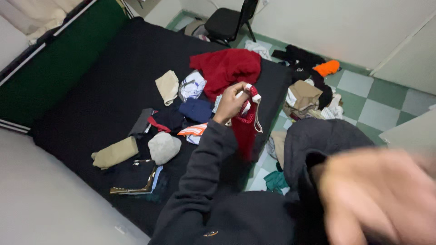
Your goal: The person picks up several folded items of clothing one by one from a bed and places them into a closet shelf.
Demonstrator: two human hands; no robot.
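Note:
My left hand [231, 102] is raised over the black mattress [100, 95] and grips a red garment with white trim [245, 127] that hangs down from it. My right hand [381, 199] is very close to the camera, blurred, fingers spread, with nothing seen in it. Both arms wear dark sleeves. Just beyond my left hand lies a large red garment [227, 68]. Folded clothes lie below and left of the hand: a navy piece [196, 110], a beige piece [167, 86], a tan piece [116, 153], a grey piece [163, 147].
A heap of loose clothes [309, 95], including an orange piece [327, 68], lies on the green-and-white tiled floor [377, 104] right of the mattress. A black chair [227, 22] stands at the far wall. A green panel [59, 68] runs along the mattress's left side.

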